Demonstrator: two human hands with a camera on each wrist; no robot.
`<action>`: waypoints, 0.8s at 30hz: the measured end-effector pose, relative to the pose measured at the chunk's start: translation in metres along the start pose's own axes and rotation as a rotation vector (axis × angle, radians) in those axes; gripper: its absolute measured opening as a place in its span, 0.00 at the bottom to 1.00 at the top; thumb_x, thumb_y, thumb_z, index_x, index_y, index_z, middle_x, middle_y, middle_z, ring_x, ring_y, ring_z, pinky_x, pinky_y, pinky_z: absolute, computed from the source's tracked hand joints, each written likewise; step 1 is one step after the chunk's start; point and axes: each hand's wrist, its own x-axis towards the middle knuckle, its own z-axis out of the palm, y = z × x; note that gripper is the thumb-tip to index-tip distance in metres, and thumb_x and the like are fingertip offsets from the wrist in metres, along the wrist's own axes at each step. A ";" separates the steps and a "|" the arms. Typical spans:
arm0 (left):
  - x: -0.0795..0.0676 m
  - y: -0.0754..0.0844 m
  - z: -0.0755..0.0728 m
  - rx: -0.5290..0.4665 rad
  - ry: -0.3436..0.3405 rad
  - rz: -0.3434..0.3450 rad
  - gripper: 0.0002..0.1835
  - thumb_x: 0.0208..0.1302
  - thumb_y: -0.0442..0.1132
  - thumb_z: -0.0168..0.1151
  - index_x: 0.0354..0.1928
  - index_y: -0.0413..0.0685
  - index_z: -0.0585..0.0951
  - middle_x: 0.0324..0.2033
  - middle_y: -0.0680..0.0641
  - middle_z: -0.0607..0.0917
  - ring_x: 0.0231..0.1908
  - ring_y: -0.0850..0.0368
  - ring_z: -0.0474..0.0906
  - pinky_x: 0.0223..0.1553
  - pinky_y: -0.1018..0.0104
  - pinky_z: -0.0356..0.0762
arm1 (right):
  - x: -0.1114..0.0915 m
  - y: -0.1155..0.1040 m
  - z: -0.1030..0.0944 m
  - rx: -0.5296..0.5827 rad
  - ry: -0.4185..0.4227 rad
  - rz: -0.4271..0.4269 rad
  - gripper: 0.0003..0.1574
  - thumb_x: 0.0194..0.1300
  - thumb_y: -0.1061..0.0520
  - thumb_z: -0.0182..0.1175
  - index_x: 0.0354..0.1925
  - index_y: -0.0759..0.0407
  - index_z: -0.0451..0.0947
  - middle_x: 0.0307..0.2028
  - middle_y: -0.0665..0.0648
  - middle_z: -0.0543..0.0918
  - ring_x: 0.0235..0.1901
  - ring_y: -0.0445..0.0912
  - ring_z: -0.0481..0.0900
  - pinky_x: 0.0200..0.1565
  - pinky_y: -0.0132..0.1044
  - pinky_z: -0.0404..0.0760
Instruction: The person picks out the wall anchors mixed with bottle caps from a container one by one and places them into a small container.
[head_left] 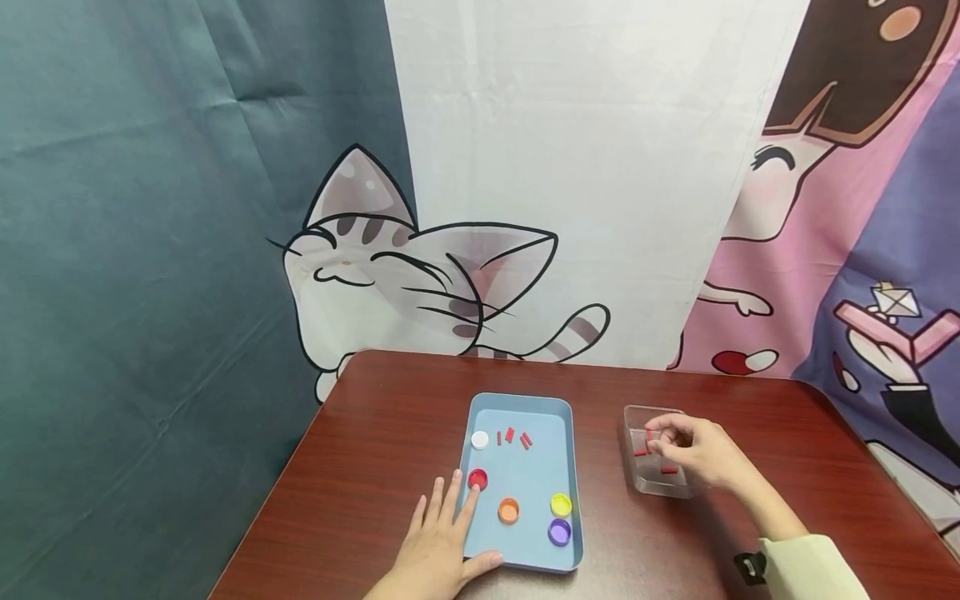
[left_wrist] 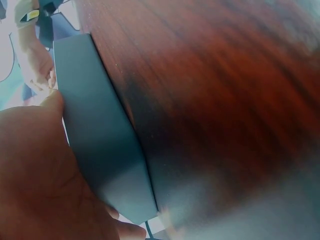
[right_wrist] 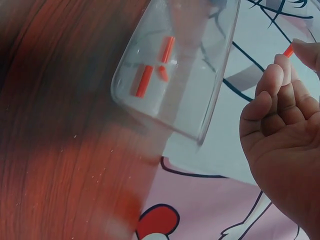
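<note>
Above the clear plastic box (head_left: 657,487), my right hand (head_left: 705,452) pinches a small red stick (right_wrist: 288,50) between thumb and fingertip. Other red sticks (right_wrist: 144,81) lie in the box. My left hand (head_left: 437,543) rests with straight, spread fingers at the near left edge of the blue tray (head_left: 536,479), one fingertip at the red cap (head_left: 477,477). In the left wrist view, that hand lies along the tray's outer wall (left_wrist: 100,120). Several red sticks (head_left: 510,435) lie in the tray's far half, near the white cap (head_left: 480,440).
An orange cap (head_left: 508,511), a yellow cap (head_left: 561,504) and a purple cap (head_left: 559,532) sit in the near half of the tray. Tray and box stand apart on a brown wooden table (head_left: 360,467). A printed curtain (head_left: 600,167) hangs behind the table.
</note>
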 end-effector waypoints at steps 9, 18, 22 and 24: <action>0.000 0.001 -0.001 0.002 0.009 -0.003 0.53 0.61 0.76 0.53 0.78 0.47 0.62 0.78 0.36 0.55 0.75 0.30 0.52 0.68 0.31 0.56 | -0.005 0.012 -0.007 -0.014 0.015 0.047 0.12 0.60 0.63 0.70 0.44 0.57 0.84 0.25 0.43 0.78 0.25 0.33 0.74 0.26 0.29 0.71; -0.002 0.002 0.000 0.002 0.023 0.003 0.52 0.61 0.76 0.53 0.77 0.46 0.63 0.77 0.35 0.56 0.74 0.29 0.54 0.67 0.32 0.58 | -0.007 0.021 -0.012 0.004 0.020 0.061 0.11 0.62 0.65 0.68 0.45 0.60 0.83 0.27 0.45 0.81 0.26 0.32 0.74 0.26 0.28 0.72; -0.001 0.002 0.000 0.009 0.029 0.007 0.52 0.61 0.76 0.53 0.77 0.46 0.63 0.77 0.35 0.56 0.74 0.29 0.54 0.67 0.32 0.58 | -0.008 0.025 -0.013 0.006 0.015 0.068 0.11 0.63 0.64 0.67 0.46 0.61 0.83 0.28 0.46 0.81 0.27 0.32 0.74 0.25 0.29 0.72; -0.001 0.002 0.000 0.007 0.026 0.007 0.52 0.61 0.76 0.53 0.77 0.46 0.63 0.77 0.35 0.56 0.74 0.29 0.54 0.67 0.32 0.58 | -0.008 0.027 -0.014 0.002 0.016 0.070 0.11 0.63 0.64 0.67 0.46 0.61 0.83 0.27 0.46 0.81 0.26 0.33 0.74 0.25 0.29 0.71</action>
